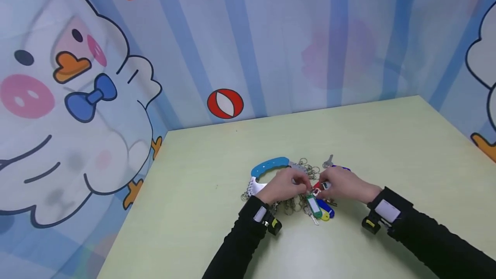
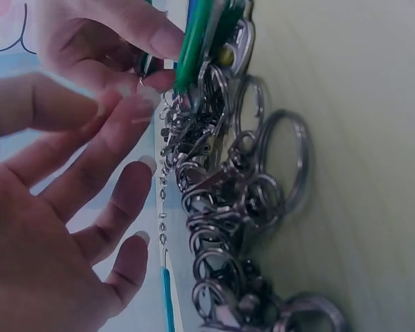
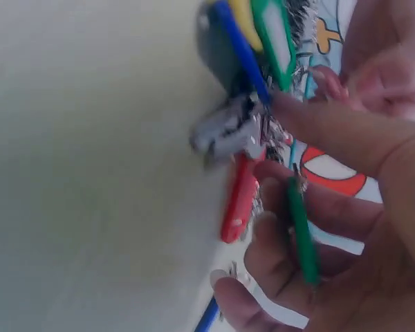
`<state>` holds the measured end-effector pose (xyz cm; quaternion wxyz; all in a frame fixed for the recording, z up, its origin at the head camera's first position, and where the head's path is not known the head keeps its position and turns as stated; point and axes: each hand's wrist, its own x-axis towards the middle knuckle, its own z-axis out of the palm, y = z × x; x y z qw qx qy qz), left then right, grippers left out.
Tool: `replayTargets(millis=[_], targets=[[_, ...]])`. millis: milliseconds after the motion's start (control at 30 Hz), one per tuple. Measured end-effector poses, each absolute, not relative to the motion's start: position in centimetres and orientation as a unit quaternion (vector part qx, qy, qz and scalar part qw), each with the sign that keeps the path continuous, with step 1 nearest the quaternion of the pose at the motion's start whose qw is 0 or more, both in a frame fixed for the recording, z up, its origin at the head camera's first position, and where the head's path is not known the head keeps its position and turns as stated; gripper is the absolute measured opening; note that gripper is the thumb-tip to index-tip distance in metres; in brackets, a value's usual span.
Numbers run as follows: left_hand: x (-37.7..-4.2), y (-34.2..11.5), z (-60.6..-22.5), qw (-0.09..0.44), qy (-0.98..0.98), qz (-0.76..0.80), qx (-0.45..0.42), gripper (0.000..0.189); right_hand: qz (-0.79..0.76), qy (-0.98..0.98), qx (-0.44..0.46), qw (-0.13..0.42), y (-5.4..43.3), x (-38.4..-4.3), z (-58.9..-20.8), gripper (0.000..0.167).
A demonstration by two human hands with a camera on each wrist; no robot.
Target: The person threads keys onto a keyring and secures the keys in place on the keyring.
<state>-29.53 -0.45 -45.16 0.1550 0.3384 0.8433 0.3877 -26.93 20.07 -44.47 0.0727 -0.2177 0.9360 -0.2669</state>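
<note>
Closest are two dark sleeves [image 1: 438, 238], each with a small wrist camera [image 1: 370, 223], leaning in over the pale surface [image 1: 201, 223]. Just past them a key [image 1: 314, 219] lies beside the dangling tags: green [image 1: 314, 207], yellow [image 1: 325, 215] and blue [image 1: 326, 207].

Above these the hands work close together. The right hand [image 1: 342, 184] grips a second green tag [image 3: 303, 232] within its curled fingers, with a red tag [image 3: 238, 200] at its fingertips. The left hand [image 1: 284, 185] has thumb and forefinger tips brought together at the rings; whether a ring sits between them I cannot tell.

The rings [image 2: 207, 238] lie in a tangled row along the blue-and-silver band [image 1: 270, 165], which curves on the surface beside and beyond the left hand. Beyond the right hand lie another blue tag [image 1: 342, 167] and a key [image 1: 329, 161].

The tags look like light, stiff, smooth plastic, likely to slip or swing; a pinch on the flat body near the ring end should steady them. The thin metal rings probably resist prising and snag neighbours, so a fingernail at the split seems best.

Farthest stands the backdrop, with a red-and-white ball [image 1: 225, 103] printed low.
</note>
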Motion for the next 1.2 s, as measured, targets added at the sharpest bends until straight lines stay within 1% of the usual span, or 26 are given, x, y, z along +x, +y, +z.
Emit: replayTargets(millis=[100,167,267,333,467,667,767,833,967,1033,1133,1200], targets=[[-29.6,-0.3,-45.4,0.124,0.859,0.362,0.341,0.012,-0.269,0.935,-0.215,0.081,19.9,-26.6,-44.6,0.016],[-29.6,-0.1,-45.5,0.096,0.876,0.322,0.347,0.012,-0.278,0.932,-0.217,0.083,19.9,-26.6,-44.6,0.014],[-29.8,0.3,-45.8,0.077,0.896,0.264,0.348,0.013,-0.284,0.931,-0.211,0.087,20.3,-26.9,-44.5,0.011],[-29.7,0.6,-45.9,0.077,0.907,0.234,0.342,0.015,-0.286,0.933,-0.205,0.081,20.6,-27.1,-44.5,0.008],[-29.6,0.9,-46.1,0.089,0.913,0.227,0.328,0.021,-0.294,0.931,-0.203,0.071,21.0,-27.3,-44.5,0.005],[-29.8,1.2,-46.1,0.091,0.911,0.244,0.321,0.029,-0.295,0.923,-0.232,0.088,21.5,-27.0,-44.3,0.007],[-29.8,1.4,-46.0,0.085,0.909,0.239,0.330,0.033,-0.308,0.917,-0.242,0.080,21.6,-26.9,-44.1,0.006],[-29.7,1.5,-45.9,0.083,0.909,0.229,0.338,0.030,-0.317,0.915,-0.241,0.067,21.6,-26.9,-44.0,0.007],[-29.6,1.7,-45.9,0.078,0.911,0.216,0.343,0.016,-0.326,0.916,-0.229,0.039,21.6,-27.0,-43.8,0.009],[-29.7,1.7,-46.0,0.078,0.912,0.217,0.341,0.013,-0.327,0.917,-0.225,0.032,21.6,-27.1,-43.6,0.010],[-29.7,1.7,-46.1,0.080,0.911,0.226,0.335,0.013,-0.325,0.916,-0.232,0.046,21.7,-27.1,-43.4,0.010],[-29.8,1.7,-46.2,0.082,0.911,0.230,0.331,0.014,-0.321,0.913,-0.240,0.078,21.9,-27.0,-43.2,0.010]])
